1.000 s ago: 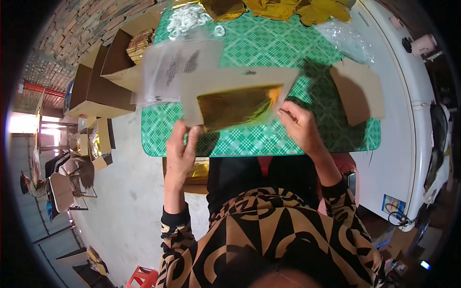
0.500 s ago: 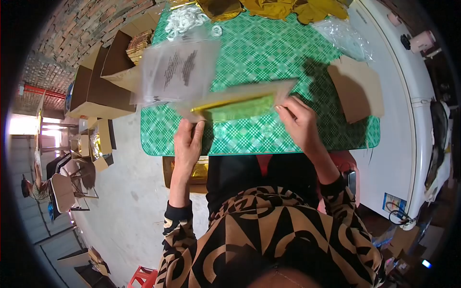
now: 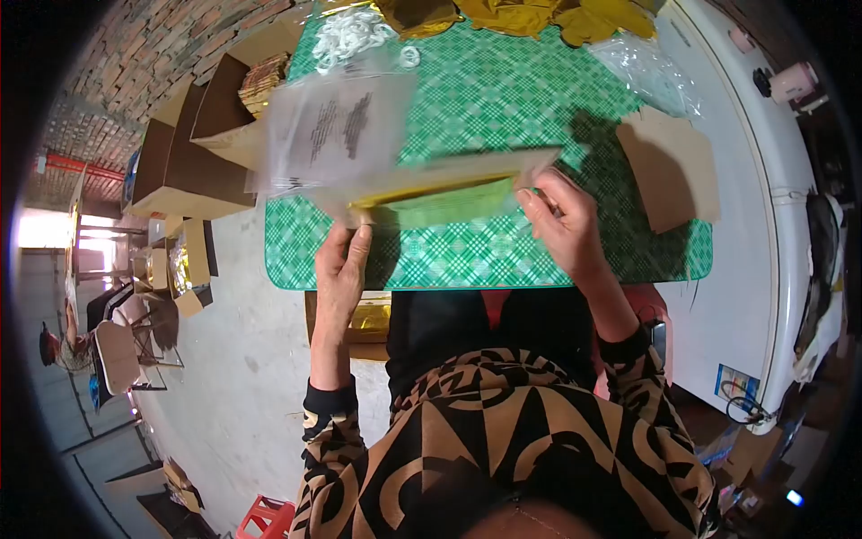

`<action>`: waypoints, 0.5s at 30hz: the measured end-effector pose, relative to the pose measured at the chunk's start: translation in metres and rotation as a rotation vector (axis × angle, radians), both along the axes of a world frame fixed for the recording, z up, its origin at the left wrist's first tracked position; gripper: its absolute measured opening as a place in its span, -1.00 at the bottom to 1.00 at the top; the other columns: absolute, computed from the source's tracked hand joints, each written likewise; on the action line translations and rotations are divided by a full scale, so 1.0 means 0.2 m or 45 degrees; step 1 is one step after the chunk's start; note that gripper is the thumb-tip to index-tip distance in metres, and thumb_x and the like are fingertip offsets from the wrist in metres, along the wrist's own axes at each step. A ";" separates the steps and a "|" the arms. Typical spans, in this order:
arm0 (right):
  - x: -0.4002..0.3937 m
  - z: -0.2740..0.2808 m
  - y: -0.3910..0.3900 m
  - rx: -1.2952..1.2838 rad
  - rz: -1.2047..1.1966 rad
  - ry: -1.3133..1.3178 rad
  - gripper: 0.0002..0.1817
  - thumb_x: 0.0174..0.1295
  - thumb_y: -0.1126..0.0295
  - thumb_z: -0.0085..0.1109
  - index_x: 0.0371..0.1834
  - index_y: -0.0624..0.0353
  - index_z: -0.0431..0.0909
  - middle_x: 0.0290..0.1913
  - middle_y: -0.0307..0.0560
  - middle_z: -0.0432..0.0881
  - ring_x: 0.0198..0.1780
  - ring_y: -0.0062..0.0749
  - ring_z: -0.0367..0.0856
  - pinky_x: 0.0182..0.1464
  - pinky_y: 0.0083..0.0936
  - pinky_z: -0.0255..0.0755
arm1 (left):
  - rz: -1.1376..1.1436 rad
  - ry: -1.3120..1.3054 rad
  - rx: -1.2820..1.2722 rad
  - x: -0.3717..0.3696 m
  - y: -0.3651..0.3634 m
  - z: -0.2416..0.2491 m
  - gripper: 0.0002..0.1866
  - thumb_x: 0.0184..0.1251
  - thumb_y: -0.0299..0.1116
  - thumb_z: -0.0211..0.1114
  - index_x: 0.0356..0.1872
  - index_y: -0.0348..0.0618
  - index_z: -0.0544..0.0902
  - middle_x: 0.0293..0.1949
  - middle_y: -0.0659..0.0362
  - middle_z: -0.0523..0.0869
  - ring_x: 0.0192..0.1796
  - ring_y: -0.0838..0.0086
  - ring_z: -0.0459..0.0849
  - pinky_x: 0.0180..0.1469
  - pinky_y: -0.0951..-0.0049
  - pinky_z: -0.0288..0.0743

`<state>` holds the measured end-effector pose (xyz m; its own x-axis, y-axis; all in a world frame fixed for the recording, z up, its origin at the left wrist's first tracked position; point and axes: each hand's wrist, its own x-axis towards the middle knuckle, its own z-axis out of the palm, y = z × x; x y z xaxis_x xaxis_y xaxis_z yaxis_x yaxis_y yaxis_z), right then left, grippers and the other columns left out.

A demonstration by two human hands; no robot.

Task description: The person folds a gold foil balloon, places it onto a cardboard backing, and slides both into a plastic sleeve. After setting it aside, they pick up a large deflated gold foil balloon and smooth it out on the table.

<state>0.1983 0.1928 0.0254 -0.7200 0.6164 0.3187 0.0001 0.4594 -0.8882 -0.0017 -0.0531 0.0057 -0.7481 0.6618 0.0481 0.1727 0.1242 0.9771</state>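
Between my two hands a clear plastic bag (image 3: 440, 199) with something gold in it is stretched above the green checked tablecloth (image 3: 485, 260). Its near left corner is pinched between the thumb and fingers of my left hand (image 3: 341, 260). My right hand (image 3: 566, 220) has its fingers closed on the bag's right end. Motion blurs the bag, so its contents cannot be made out beyond their gold colour. Left of it lies a stack of clear printed bags (image 3: 332, 130), close to the held bag's left end.
White rings (image 3: 353, 40) lie piled at the far left, and gold foil pieces (image 3: 512, 16) along the far edge. Crumpled clear plastic (image 3: 646, 72) and brown cardboard (image 3: 666, 171) are on the right. Open cartons (image 3: 184, 193) stand left of the table; a white appliance (image 3: 745, 225) stands right.
My left hand has shifted slightly left with its corner of the bag. My right hand has moved slightly right, its fingers curling more at the bag's end.
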 end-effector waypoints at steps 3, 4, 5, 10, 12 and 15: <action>-0.03 0.09 -0.09 -0.208 -0.071 0.139 -0.88 0.42 0.56 0.30 -0.03 0.27 0.66 -0.23 -0.21 0.69 -0.44 -0.67 0.45 -0.38 -0.59 0.37 | 0.006 -0.273 0.126 -0.01 -0.12 -0.01 -0.77 0.71 -0.39 0.19 0.16 -0.29 0.68 0.02 0.31 0.73 0.05 0.62 0.60 0.21 0.56 0.42; -0.03 0.15 -0.10 -0.198 -0.098 0.159 -0.85 0.42 0.56 0.30 0.01 0.26 0.66 -0.21 -0.21 0.71 -0.43 -0.70 0.46 -0.38 -0.59 0.37 | 0.050 -0.389 0.224 -0.01 -0.17 -0.02 -0.77 0.70 -0.39 0.19 0.17 -0.28 0.67 0.02 0.29 0.74 0.06 0.63 0.61 0.21 0.55 0.44; -0.02 0.22 -0.12 -0.186 -0.127 0.180 -0.81 0.42 0.56 0.30 0.05 0.25 0.67 -0.18 -0.21 0.73 -0.42 -0.72 0.46 -0.38 -0.60 0.38 | 0.092 -0.503 0.327 0.00 -0.21 -0.03 -0.77 0.70 -0.40 0.19 0.18 -0.27 0.67 0.03 0.28 0.75 0.07 0.63 0.62 0.21 0.54 0.45; 0.15 0.56 -0.20 0.072 0.306 0.437 -0.84 0.41 0.57 0.28 0.02 0.26 0.67 -0.16 -0.11 0.75 -0.43 -0.65 0.49 -0.39 -0.61 0.39 | 0.494 -0.274 0.512 -0.13 -0.66 -0.13 -0.82 0.68 -0.31 0.15 0.04 -0.19 0.61 -0.08 0.23 0.70 -0.05 0.45 0.64 0.11 0.35 0.51; 0.17 0.66 -0.23 0.036 0.548 0.637 -0.85 0.40 0.57 0.28 0.00 0.25 0.67 -0.17 -0.11 0.74 -0.44 -0.65 0.50 -0.39 -0.61 0.38 | 0.714 -0.337 0.802 -0.16 -0.83 -0.14 -0.76 0.66 -0.27 0.14 0.05 -0.21 0.63 -0.01 0.14 0.73 -0.06 0.36 0.65 0.11 0.21 0.52; 0.14 0.76 -0.25 -0.046 0.743 0.807 -0.86 0.39 0.56 0.29 -0.03 0.24 0.66 -0.19 -0.12 0.74 -0.44 -0.65 0.51 -0.40 -0.61 0.38 | 0.983 -0.380 0.981 -0.21 -1.23 -0.24 -0.77 0.60 -0.31 0.17 -0.02 -0.29 0.64 -0.10 0.09 0.74 -0.14 0.31 0.65 0.01 0.26 0.56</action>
